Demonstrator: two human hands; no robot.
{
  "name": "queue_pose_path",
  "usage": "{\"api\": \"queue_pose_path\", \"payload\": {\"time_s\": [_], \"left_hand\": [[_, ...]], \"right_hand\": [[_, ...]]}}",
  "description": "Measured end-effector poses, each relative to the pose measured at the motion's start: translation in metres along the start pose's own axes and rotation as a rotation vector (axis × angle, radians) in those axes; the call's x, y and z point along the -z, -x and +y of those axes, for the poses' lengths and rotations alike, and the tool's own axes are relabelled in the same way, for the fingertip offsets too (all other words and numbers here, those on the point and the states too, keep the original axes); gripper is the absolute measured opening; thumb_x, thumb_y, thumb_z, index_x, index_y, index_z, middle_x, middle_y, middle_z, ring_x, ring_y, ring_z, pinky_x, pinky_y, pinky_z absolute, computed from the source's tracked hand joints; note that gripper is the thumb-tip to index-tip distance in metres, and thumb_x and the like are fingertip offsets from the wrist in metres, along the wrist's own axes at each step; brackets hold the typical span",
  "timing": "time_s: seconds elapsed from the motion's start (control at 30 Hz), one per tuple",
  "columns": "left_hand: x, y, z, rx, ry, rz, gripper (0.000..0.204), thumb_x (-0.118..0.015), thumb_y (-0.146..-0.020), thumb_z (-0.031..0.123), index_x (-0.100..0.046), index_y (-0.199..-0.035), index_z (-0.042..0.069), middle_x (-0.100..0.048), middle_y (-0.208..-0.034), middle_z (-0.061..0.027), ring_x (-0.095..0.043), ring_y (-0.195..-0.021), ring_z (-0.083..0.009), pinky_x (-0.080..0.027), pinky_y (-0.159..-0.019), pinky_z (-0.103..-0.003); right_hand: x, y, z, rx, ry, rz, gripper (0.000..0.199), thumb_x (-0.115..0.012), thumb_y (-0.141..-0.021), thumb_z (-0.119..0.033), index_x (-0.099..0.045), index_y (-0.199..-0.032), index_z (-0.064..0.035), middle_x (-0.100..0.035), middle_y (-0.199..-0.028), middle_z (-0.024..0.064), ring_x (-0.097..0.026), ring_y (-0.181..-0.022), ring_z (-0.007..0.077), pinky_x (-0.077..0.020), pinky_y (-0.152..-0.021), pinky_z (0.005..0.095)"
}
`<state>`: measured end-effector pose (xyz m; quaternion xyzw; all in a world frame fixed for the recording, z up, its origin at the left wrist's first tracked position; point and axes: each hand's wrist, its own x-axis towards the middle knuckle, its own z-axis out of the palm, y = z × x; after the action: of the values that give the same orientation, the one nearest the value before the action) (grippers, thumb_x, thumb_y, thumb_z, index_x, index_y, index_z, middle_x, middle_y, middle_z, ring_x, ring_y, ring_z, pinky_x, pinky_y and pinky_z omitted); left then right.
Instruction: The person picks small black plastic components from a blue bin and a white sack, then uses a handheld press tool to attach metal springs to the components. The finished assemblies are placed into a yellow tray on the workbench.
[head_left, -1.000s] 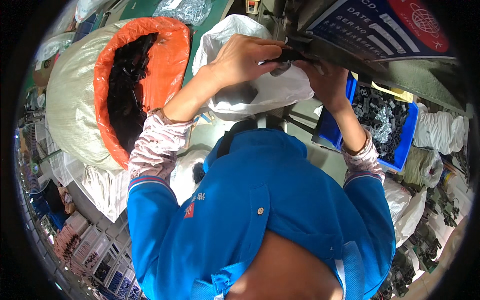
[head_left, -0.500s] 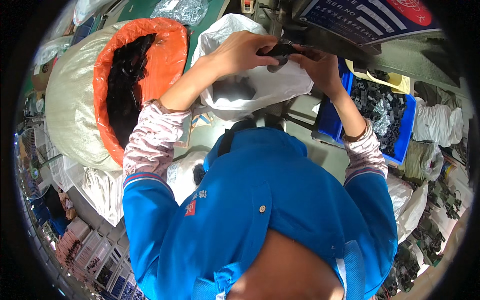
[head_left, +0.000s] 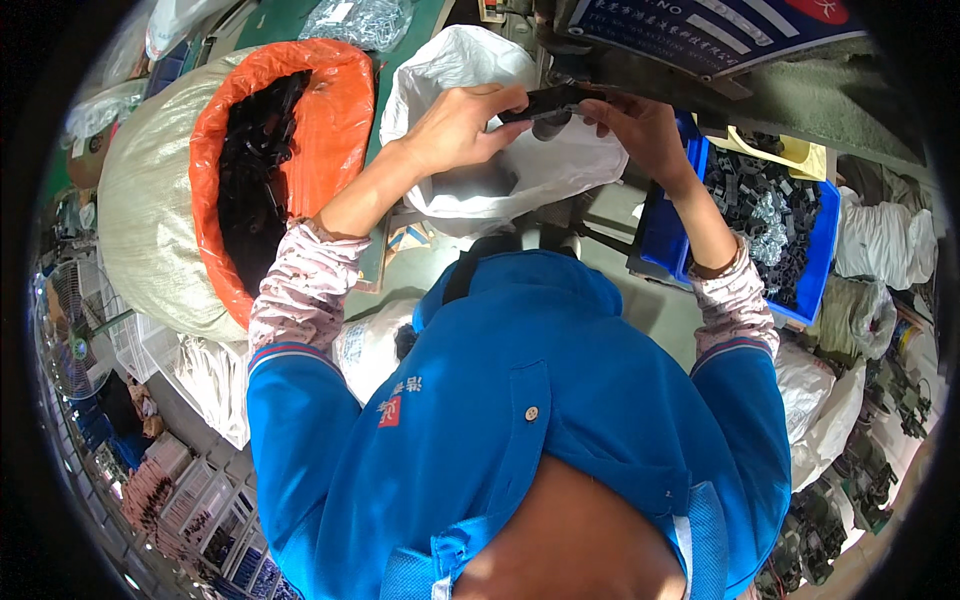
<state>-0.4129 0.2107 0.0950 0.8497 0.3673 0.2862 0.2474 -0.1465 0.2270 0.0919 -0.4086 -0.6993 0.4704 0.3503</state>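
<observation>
My left hand [head_left: 462, 128] grips the near end of a black elongated part [head_left: 545, 102] between thumb and fingers. At the part's other end my right hand [head_left: 640, 132] has its fingers bent and pressed together. Whether a small piece is in those fingers I cannot make out. The part lies close under a dark machine [head_left: 820, 105] with a blue plate, which shades it. Below both hands a white woven sack [head_left: 570, 175] stands open, with dark contents in its shadow.
On the left a large sack with an orange liner [head_left: 335, 120] holds many black parts [head_left: 260, 150]. A blue bin [head_left: 825, 250] of small dark pieces and a yellow tray [head_left: 800, 160] stand at the right. A clear plastic bag [head_left: 365, 22] lies at the back.
My left hand has shifted slightly left and down, and the black part looks more stretched out between my hands. The whole view has tilted a little.
</observation>
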Motion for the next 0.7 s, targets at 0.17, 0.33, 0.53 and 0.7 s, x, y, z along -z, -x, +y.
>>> {"api": "queue_pose_path", "payload": {"time_s": [0.17,0.33,0.53,0.7], "left_hand": [[0.0,0.002,0.0,-0.027,0.005,0.045,0.028,-0.07,-0.083,0.017,-0.062,-0.102,-0.001,-0.064,-0.09,-0.019,-0.064,-0.079,-0.0368,-0.05,-0.065,-0.039],[0.004,-0.003,-0.001,-0.024,-0.007,-0.005,0.024,-0.07,-0.083,0.017,-0.063,-0.101,0.002,-0.065,-0.087,-0.0169,-0.063,-0.071,-0.035,-0.049,-0.061,-0.038],[0.017,-0.019,-0.013,-0.13,-0.044,-0.038,0.025,-0.073,-0.082,0.017,-0.064,-0.101,0.004,-0.066,-0.086,-0.016,-0.06,-0.064,-0.0314,-0.049,-0.059,-0.034],[-0.009,0.001,0.011,0.161,0.085,0.107,0.026,-0.071,-0.084,0.021,-0.062,-0.107,0.01,-0.069,-0.093,-0.0134,-0.065,-0.084,-0.037,-0.053,-0.071,-0.04]], "right_hand": [[-0.002,0.0,-0.002,-0.038,-0.027,0.016,0.017,-0.069,-0.09,-0.013,-0.067,-0.1,-0.0009,-0.066,-0.077,0.0057,-0.06,-0.066,0.0111,-0.0495,-0.058,0.0249],[0.009,-0.012,-0.004,-0.099,0.112,-0.08,0.022,-0.068,-0.091,-0.023,-0.066,-0.092,-0.0012,-0.066,-0.076,0.0057,-0.06,-0.066,0.0132,-0.0507,-0.062,0.029],[0.031,-0.04,0.001,-0.039,-0.114,-0.278,0.026,-0.062,-0.094,-0.027,-0.065,-0.094,-0.0016,-0.065,-0.077,0.0067,-0.063,-0.069,0.0158,-0.0533,-0.069,0.0333],[-0.008,-0.002,0.004,-0.034,-0.1,0.119,0.018,-0.065,-0.091,-0.008,-0.06,-0.106,0.0025,-0.067,-0.088,0.0101,-0.064,-0.073,0.0166,-0.0542,-0.068,0.0298]]}}
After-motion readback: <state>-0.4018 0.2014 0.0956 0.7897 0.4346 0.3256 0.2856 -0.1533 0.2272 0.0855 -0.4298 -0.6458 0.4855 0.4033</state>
